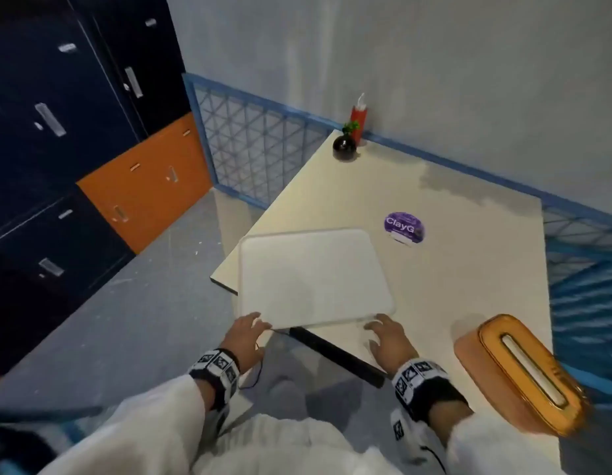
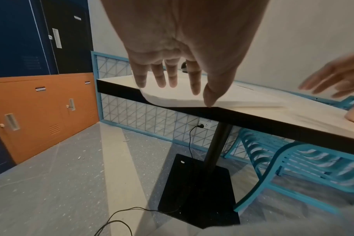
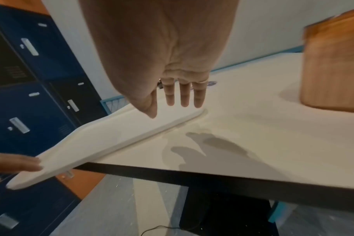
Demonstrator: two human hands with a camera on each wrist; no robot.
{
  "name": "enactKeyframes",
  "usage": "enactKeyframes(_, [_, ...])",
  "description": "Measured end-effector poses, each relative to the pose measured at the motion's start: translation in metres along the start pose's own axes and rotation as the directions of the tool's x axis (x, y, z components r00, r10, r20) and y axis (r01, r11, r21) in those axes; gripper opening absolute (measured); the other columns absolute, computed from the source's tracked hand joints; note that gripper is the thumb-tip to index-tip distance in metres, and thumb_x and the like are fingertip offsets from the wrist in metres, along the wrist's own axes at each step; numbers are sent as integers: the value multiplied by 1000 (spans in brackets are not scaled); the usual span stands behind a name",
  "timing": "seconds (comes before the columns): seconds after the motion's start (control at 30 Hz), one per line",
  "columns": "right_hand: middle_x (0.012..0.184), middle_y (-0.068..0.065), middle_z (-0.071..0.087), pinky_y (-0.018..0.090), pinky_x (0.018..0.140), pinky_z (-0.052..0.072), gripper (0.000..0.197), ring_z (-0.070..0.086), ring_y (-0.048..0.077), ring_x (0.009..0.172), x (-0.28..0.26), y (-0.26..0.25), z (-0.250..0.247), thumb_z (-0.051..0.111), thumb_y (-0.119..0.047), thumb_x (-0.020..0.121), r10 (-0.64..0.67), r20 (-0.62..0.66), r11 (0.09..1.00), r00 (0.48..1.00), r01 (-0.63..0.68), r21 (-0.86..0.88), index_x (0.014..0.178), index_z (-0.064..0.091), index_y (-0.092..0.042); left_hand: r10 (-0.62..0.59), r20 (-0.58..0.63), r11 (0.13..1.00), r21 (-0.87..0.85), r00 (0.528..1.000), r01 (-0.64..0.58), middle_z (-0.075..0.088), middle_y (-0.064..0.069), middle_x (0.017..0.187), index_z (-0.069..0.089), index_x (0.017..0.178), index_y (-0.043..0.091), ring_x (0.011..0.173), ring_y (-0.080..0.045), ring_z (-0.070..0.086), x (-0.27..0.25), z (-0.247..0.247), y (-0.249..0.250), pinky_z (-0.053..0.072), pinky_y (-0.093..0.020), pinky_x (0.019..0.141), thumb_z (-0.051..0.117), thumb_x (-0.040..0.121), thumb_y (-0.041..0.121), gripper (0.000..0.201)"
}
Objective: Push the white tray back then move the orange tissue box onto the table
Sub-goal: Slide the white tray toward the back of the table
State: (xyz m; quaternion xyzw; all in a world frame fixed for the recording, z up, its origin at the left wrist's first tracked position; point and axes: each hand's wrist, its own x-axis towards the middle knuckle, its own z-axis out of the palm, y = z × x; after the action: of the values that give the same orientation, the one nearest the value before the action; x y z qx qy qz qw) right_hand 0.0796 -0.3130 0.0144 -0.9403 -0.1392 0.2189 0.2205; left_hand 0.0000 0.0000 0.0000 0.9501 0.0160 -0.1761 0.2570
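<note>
Hands (image 1: pixel 247 332) (image 1: pixel 388 337) flat against smooth, round-cornered, seemingly plastic white tray (image 1: pixel 311 275).

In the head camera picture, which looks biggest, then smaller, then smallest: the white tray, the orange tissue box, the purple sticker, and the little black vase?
1. white tray
2. orange tissue box, though it sits closer to the camera, which enlarges it
3. purple sticker
4. black vase, farthest away, so it may only look smallest

The cream table (image 1: pixel 452 269) carries a white tray (image 1: pixel 314 275) overhanging its corner, an orange box (image 1: pixel 524 375), a purple sticker (image 1: pixel 404 226), a black vase (image 1: pixel 344 148) and a red bottle (image 1: pixel 359 118).
</note>
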Motion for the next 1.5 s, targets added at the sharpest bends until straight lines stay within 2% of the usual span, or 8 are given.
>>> enactKeyframes(0.27, [154,15,14,53,115,3,47,10,34,141,49,14,17,30,-27,89,-80,99,964,992,103,-246,135,33,-14,67,-26,995,76,997,-65,47,-27,132,51,121,9,114,-46,45,29,0,4,42,-55,97,59,77,6,44])
enactKeyframes(0.33, [148,20,29,53,113,10,53,25,39,136,56,18,22,21,-32,85,-111,54,968,992,120,-222,128,43,-12,59,-13,994,91,998,-58,51,-24,129,51,120,15,109,-45,48,38,-1,1,47,-53,91,50,83,19,37])
enactKeyframes(0.43, [132,21,52,44,107,25,30,47,40,121,65,26,30,45,-8,84,-156,-108,970,982,131,-205,112,56,-13,44,28,993,112,999,-47,55,-20,126,53,118,20,109,-36,45,46,-1,-7,48,-47,88,34,83,34,43])
enactKeyframes(0.6, [136,17,49,47,97,42,82,45,38,119,86,36,22,59,25,51,-117,-135,971,984,85,-223,118,48,-22,40,116,989,135,992,-56,58,-17,122,51,120,25,103,-26,37,69,-13,-1,53,-44,81,23,91,44,46])
enactKeyframes(0.8, [132,20,53,55,88,50,85,55,42,110,135,65,-28,57,30,53,-20,-126,973,992,-9,-229,120,52,-22,133,227,969,175,965,-175,53,-15,123,46,120,25,101,-28,34,155,-40,30,59,-40,64,63,68,16,55])
enactKeyframes(1.0, [149,10,31,52,109,31,56,31,38,129,200,114,-100,42,8,82,118,-106,988,987,-128,-92,126,47,-25,190,237,974,72,953,-213,29,-15,147,34,134,24,129,-31,18,265,-50,79,45,-41,93,43,89,15,47])
enactKeyframes(1.1, [148,12,33,53,108,31,55,33,42,125,234,145,-132,41,3,75,187,-130,980,974,-193,-37,122,52,-23,193,210,977,48,958,-207,23,-12,148,32,135,29,130,-33,22,324,-51,108,36,-40,102,41,90,14,48])
enactKeyframes(1.5, [142,10,43,43,110,31,55,35,37,123,309,235,-227,50,10,69,325,-267,944,907,-293,152,115,59,-19,376,147,916,88,915,-390,35,-15,140,41,129,18,126,-34,25,471,-49,203,43,-43,97,44,86,11,43])
